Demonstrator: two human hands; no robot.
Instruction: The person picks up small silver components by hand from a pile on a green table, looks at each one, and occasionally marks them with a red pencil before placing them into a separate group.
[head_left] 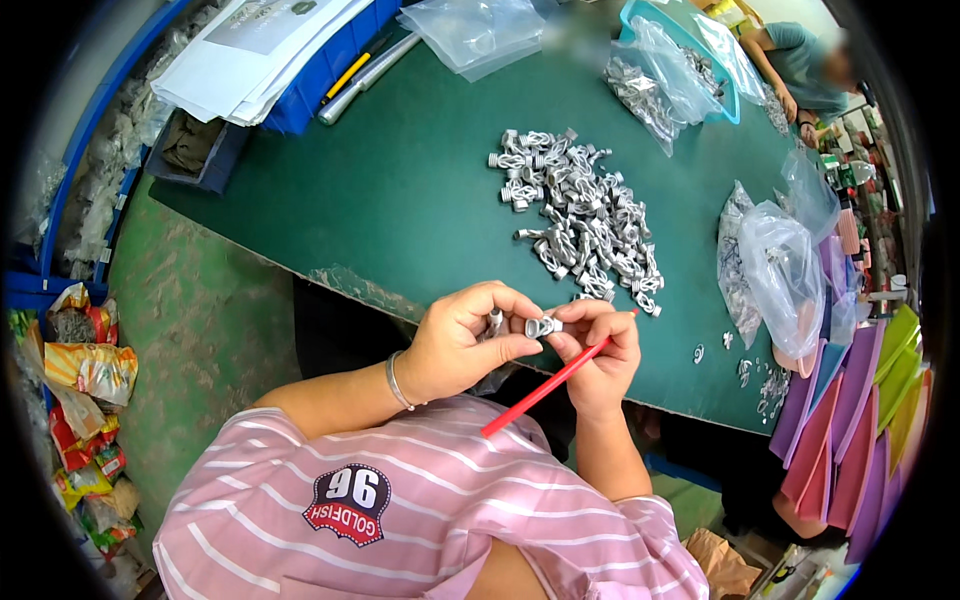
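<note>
Both my hands meet just off the table's near edge, around a small silver-grey part (541, 327) with a round cap and a looped cord. My left hand (460, 338) pinches its left side between thumb and fingers. A second similar grey part (494, 322) shows inside the curled fingers of that hand. The fingertips of my right hand (597, 355) grip the other side of the first part. A slim red stick (545, 388) passes through the right hand's fingers, slanting down toward my body. Beyond the hands lies a loose heap of matching grey parts (590, 215).
The green table (370, 190) carries clear bags of grey parts (765, 270) at right and a turquoise basket (735, 100) at the back. Blue bins (300, 105) with papers stand back left. Colourful upright plastic dividers (840, 420) line the right. Another person (800, 65) sits back right.
</note>
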